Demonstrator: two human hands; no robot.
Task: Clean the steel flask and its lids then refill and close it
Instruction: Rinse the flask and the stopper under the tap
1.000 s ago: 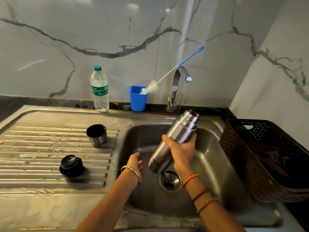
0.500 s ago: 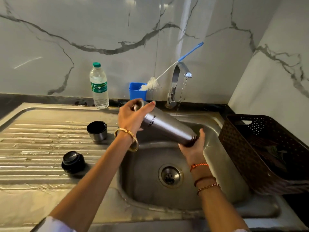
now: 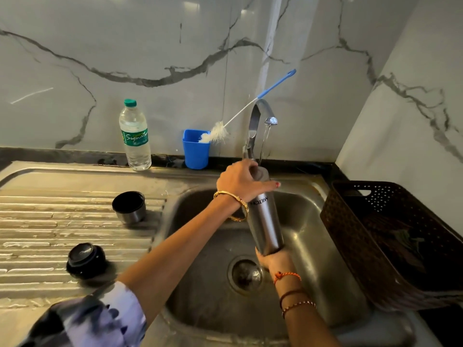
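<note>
Centre frame, over the sink [image 3: 308,246], the flask [image 3: 266,221] stands near upright, its axis tipped slightly left. The right hand [image 3: 274,260] cups its base; the left hand [image 3: 241,182] is closed over its mouth, under the tap [image 3: 260,116].

Water bottle [image 3: 135,136]; blue cup [image 3: 196,152]; basket [image 3: 390,236]

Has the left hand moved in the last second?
Yes. The left hand rose from low in the sink to cover the flask mouth near the tap.
</note>
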